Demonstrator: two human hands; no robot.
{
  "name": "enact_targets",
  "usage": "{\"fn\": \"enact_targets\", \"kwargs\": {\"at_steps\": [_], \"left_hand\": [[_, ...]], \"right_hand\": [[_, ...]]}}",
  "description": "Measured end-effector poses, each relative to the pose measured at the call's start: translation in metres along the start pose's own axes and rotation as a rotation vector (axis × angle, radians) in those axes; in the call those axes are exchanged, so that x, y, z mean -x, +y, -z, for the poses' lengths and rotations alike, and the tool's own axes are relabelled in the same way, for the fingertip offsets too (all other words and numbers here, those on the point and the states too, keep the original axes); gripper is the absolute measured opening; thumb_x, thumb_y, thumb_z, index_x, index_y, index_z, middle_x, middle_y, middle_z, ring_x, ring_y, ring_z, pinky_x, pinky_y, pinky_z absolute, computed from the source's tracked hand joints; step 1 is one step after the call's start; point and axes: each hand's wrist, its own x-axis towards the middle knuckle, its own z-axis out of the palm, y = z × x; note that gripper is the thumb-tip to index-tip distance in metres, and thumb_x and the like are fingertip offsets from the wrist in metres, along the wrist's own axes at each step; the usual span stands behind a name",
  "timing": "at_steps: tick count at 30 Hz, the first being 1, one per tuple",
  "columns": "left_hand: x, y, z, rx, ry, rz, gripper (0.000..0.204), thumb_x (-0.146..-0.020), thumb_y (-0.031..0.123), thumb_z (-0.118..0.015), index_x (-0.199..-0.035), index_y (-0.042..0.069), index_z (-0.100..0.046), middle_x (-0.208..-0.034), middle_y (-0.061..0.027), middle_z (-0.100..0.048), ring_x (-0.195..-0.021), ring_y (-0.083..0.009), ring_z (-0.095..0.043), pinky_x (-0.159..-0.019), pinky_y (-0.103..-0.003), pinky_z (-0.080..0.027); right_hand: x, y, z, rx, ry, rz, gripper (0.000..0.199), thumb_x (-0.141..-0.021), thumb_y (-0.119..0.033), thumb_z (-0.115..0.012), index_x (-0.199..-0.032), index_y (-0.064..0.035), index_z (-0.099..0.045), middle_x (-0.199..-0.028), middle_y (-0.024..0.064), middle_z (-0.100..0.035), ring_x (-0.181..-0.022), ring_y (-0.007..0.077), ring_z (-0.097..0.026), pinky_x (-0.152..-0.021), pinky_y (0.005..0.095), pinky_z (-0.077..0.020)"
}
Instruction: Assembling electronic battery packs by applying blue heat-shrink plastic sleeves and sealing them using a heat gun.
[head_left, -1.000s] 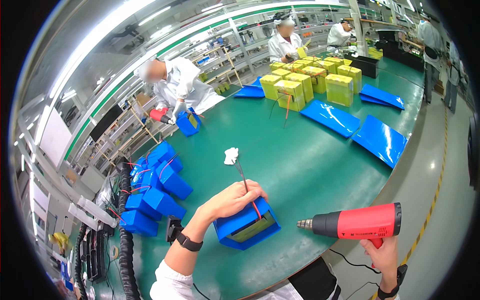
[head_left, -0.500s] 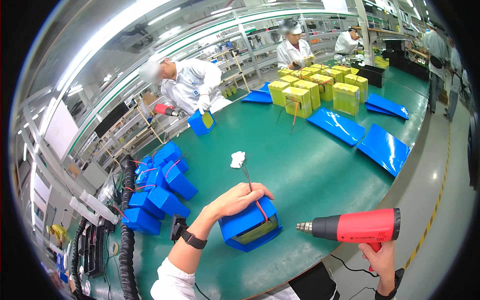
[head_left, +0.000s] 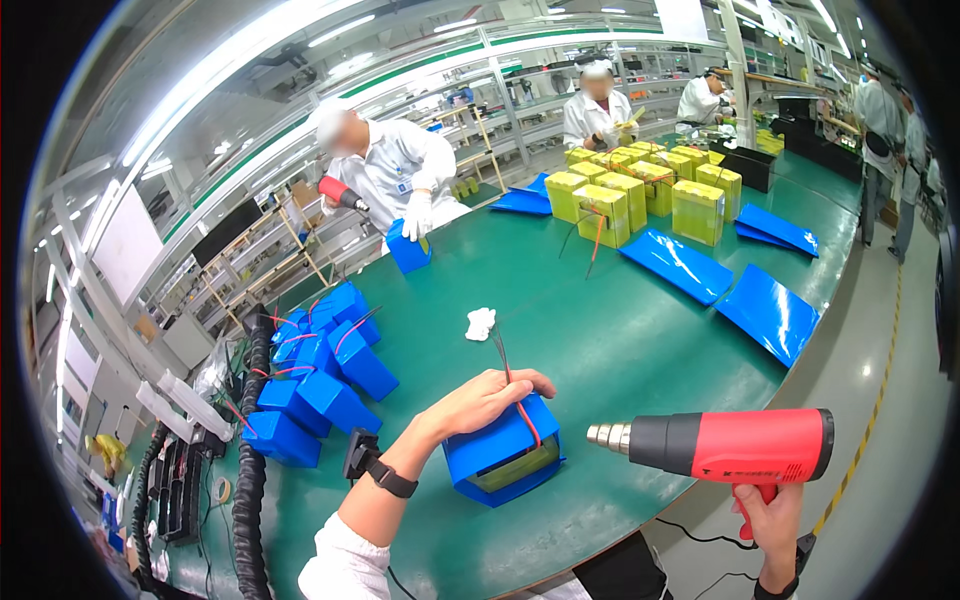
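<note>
Block (head_left: 497,440), boxy and blue, shows yellow-green at its open end.

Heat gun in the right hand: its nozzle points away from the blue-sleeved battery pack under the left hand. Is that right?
No, the direction is wrong. In the head view, the heat gun in the right hand has its nozzle pointing toward the blue-sleeved battery pack under the left hand.

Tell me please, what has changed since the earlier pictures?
The co-worker's heat gun has moved up, away from the far blue pack. Your left hand stays on the near blue pack; your right hand keeps holding the near heat gun.
</note>
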Motion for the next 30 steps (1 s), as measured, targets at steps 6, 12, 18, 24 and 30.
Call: {"fn": "enact_targets", "kwargs": {"at_steps": [6, 12, 18, 24, 30], "left_hand": [[0.000, 0.010, -0.003, 0.069, 0.048, -0.032, 0.046, -0.109, 0.033, -0.040, -0.145, 0.011, -0.057, -0.145, -0.0112, -0.048, -0.124, -0.0278, -0.059, -0.113, -0.041, -0.040], [0.010, 0.010, 0.002, -0.090, 0.191, -0.171, 0.043, -0.107, 0.029, -0.043, -0.146, 0.019, -0.059, -0.153, -0.0118, -0.035, -0.135, -0.0298, -0.048, -0.117, -0.044, -0.036], [0.019, 0.027, 0.005, -0.271, 0.230, -0.265, 0.042, -0.109, 0.029, -0.040, -0.137, 0.011, -0.065, -0.146, -0.0109, -0.047, -0.134, -0.0306, -0.048, -0.118, -0.044, -0.035], [0.007, -0.004, 0.009, 0.004, 0.063, -0.150, 0.050, -0.112, 0.035, -0.033, -0.125, 0.001, -0.069, -0.130, -0.0140, -0.065, -0.126, -0.0290, -0.057, -0.114, -0.040, -0.040], [0.006, -0.017, 0.007, 0.160, 0.040, -0.069, 0.052, -0.113, 0.035, -0.031, -0.119, 0.000, -0.069, -0.121, -0.0120, -0.069, -0.119, -0.0257, -0.061, -0.112, -0.038, -0.041]], "right_hand": [[0.001, 0.006, -0.001, 0.036, -0.070, 0.077, 0.043, -0.092, -0.020, -0.079, -0.119, 0.0042, -0.057, -0.088, 0.0088, -0.068, -0.064, 0.0148, -0.065, -0.056, 0.0277, -0.0550], [0.005, 0.012, 0.005, 0.068, 0.016, 0.115, 0.041, -0.091, -0.017, -0.080, -0.119, 0.0037, -0.057, -0.086, 0.0075, -0.068, -0.068, 0.0138, -0.065, -0.057, 0.0274, -0.0539], [0.001, -0.009, 0.015, 0.249, -0.051, 0.253, 0.038, -0.091, -0.017, -0.080, -0.117, 0.0022, -0.060, -0.095, 0.0081, -0.068, -0.069, 0.0132, -0.064, -0.058, 0.0273, -0.0537], [0.012, -0.021, 0.012, 0.189, -0.096, -0.064, 0.045, -0.088, -0.011, -0.082, -0.123, 0.0021, -0.058, -0.103, 0.0080, -0.068, -0.087, 0.0158, -0.067, -0.078, 0.0313, -0.0561], [0.040, 0.018, -0.013, 0.201, -0.176, -0.026, 0.057, -0.083, -0.004, -0.083, -0.131, 0.0027, -0.053, -0.114, 0.0103, -0.067, -0.098, 0.0201, -0.067, -0.089, 0.0358, -0.0546]]}}
